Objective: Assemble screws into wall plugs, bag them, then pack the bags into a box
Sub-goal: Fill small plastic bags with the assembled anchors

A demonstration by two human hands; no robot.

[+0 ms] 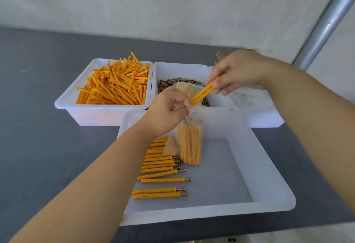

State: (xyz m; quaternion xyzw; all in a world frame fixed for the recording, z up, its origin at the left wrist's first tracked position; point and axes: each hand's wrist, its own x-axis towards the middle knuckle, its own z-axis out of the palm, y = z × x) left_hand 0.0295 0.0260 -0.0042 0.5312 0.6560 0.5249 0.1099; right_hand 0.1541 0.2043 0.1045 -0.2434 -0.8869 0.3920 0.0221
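Two plugs in transit: right hand (237, 74) pinches a pair of orange plugs (204, 90) between thumb and fingers, slanted down toward the bag mouth; lower ends just at the opening. Screw heads hidden by the fingers, so cannot tell if this pair is assembled.
Bag: clear plastic bag (189, 137) hangs over the near tray, already holding a bundle of plugs standing on end. Count not readable through the film.
Left hand: left hand (167, 110) curled, pinching the bag's upper edge to keep it open and hanging.
Near tray: white tray (269, 175) holds a row of assembled plug-and-screw pieces (161, 169) lying side by side along its left part, screw heads pointing right. About a dozen left, some hidden under the forearm and bag.
Raw stock, far left: bin of loose orange plugs (115, 83), heaped high.
Raw stock, middle: bin of loose screws (169, 83), partly hidden behind the bag.
Far right: third bin with what look like spare clear bags (251, 97), mostly behind the right hand. Brown cardboard edge (221, 56) behind it, possibly the box; too hidden to say.
Progress, judged: bagging step under way, this bag part-filled. No finished bag in view. Assembled row yet to be bagged, much stock unassembled, boxing not begun as far as can be seen.
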